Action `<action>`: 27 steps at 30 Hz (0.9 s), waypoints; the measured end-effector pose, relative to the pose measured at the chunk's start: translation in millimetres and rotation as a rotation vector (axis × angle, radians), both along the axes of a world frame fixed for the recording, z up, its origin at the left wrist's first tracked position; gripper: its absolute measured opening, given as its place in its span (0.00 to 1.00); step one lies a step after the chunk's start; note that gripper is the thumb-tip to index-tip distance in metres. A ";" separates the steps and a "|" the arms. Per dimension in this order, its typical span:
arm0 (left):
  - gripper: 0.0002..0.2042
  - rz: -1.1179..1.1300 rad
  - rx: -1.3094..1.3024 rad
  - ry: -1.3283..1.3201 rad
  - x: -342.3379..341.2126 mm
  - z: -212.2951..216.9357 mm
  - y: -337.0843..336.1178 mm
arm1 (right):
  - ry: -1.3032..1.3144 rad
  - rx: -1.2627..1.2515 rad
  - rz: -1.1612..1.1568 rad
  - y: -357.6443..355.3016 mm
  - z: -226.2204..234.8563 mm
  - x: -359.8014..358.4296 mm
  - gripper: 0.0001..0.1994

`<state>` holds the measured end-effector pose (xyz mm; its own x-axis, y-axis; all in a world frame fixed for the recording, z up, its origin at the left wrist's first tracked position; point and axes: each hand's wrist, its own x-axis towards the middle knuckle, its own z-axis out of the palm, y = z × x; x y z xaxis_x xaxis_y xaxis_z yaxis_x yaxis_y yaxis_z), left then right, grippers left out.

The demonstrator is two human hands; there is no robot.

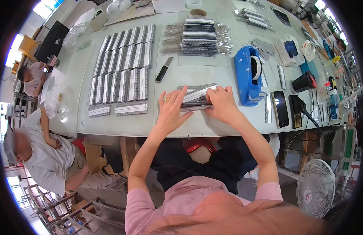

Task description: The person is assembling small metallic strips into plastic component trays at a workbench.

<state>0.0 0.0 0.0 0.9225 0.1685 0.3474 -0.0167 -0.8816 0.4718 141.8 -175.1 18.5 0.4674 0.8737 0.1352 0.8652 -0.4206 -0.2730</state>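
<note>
In front of me, near the table's front edge, lies a grey segmented strip bundle point(196, 105) with a white shiny band on it. My left hand point(171, 110) holds its left end, fingers along the far side and thumb along the near side. At the right end, the curled fingers of my right hand point(222, 103) grip the bundle and the silvery-white band point(202, 93). Behind this piece, another grey strip shows partly, and my fingers cover some of it. Right of my right hand stands a blue tape dispenser point(244, 74) with a white roll.
Rows of grey-and-white strip blocks point(123, 84) fill the left. A black utility knife point(164, 70) lies beside them. Wired strips point(199, 37) are stacked ahead. To the right are a phone point(281, 109), a black cup point(304, 82) and cables. A person point(44, 150) sits left.
</note>
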 end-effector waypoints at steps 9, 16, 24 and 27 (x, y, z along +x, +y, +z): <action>0.38 0.033 -0.132 -0.073 -24.0 -15.6 -14.3 | -0.002 0.165 0.081 -16.3 -3.1 -22.3 0.12; 0.33 0.056 -0.194 -0.041 -46.3 -14.4 -24.6 | 0.109 0.146 0.097 -15.5 -4.1 -34.2 0.10; 0.35 0.039 -0.516 -0.093 -39.1 -6.5 -46.4 | 0.134 0.115 0.069 -21.2 0.1 -37.3 0.10; 0.36 0.045 -0.593 -0.091 -42.9 -7.3 -47.2 | 0.207 0.095 0.068 -19.4 6.0 -40.1 0.13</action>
